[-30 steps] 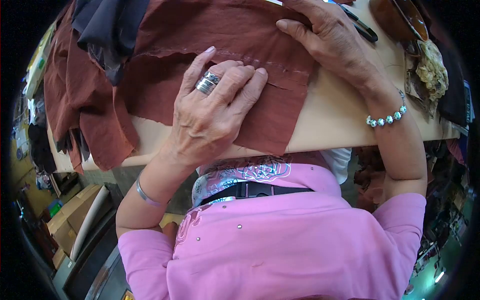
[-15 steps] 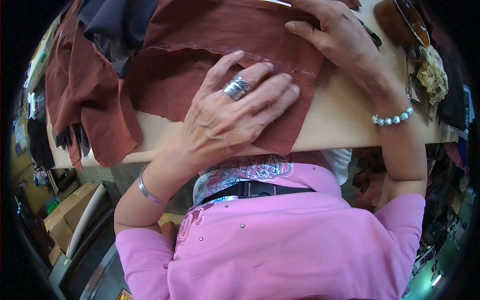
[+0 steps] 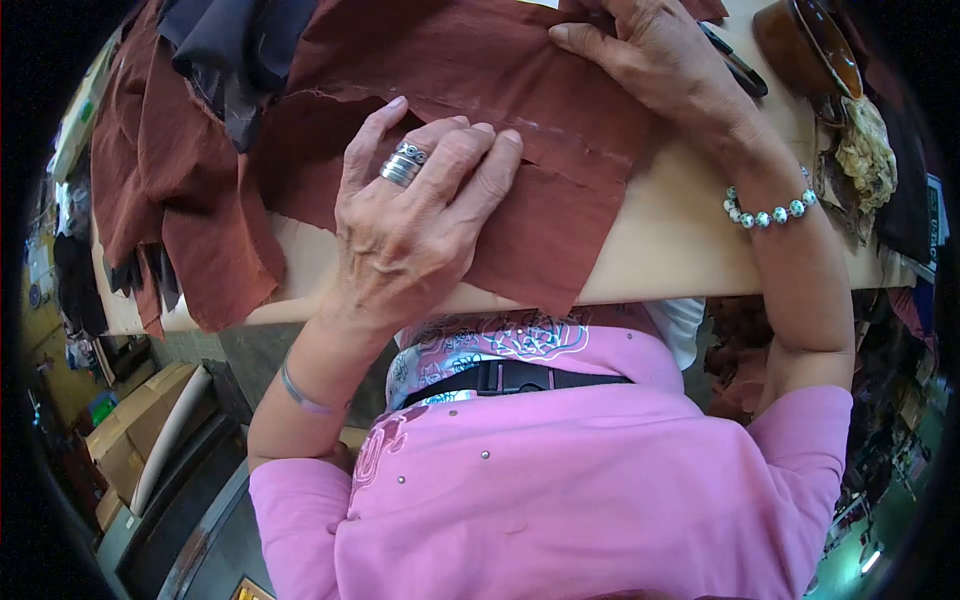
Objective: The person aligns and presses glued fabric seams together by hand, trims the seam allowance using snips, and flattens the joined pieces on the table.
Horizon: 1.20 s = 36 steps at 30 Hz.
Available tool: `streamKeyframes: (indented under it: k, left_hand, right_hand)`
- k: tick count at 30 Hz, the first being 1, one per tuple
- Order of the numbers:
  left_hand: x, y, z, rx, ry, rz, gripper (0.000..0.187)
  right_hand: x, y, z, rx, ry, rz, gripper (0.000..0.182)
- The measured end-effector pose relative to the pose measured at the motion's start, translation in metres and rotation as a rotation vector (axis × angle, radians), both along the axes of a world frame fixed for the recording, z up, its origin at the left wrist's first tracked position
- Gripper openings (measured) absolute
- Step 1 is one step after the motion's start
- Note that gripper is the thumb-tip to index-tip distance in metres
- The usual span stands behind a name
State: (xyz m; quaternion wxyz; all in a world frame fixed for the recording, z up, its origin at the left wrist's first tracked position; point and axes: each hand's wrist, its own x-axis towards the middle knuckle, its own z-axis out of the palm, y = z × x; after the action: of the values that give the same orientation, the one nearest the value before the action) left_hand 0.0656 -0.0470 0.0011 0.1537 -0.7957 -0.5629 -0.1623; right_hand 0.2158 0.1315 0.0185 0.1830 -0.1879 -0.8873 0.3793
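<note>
Rust-brown woven cloth [image 3: 575,205] across beige table [image 3: 690,225], left hand [image 3: 405,220] shifted back leftward since half a second ago, fingers [image 3: 492,172] apart atop it, right hand [image 3: 670,60] at far edge, grip can't tell.

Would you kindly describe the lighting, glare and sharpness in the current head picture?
Head view: black curved borders; highlights on the glossy brown container; a bright light at lower right; the left hand and reddish-brown cloth fairly sharp.
</note>
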Motion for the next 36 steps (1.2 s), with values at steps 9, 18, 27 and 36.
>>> streamKeyframes:
  k: [9,18,27,36]
  left_hand:
    - [0.005,-0.002,0.014,-0.250,-0.118,-0.100,0.080]
    - [0.001,-0.002,0.006,-0.129,-0.034,-0.038,0.051]
    - [-0.003,-0.008,0.000,-0.017,-0.151,0.113,0.032]
    - [-0.003,-0.007,0.001,-0.021,-0.040,0.026,0.030]
  right_hand:
    - [0.002,-0.003,0.007,0.038,-0.043,-0.002,0.064]
    - [-0.014,-0.006,0.017,0.115,-0.208,-0.064,0.064]
    - [-0.028,-0.002,0.013,0.058,-0.175,-0.033,0.065]
    - [-0.025,-0.004,0.021,-0.059,-0.213,-0.058,0.065]
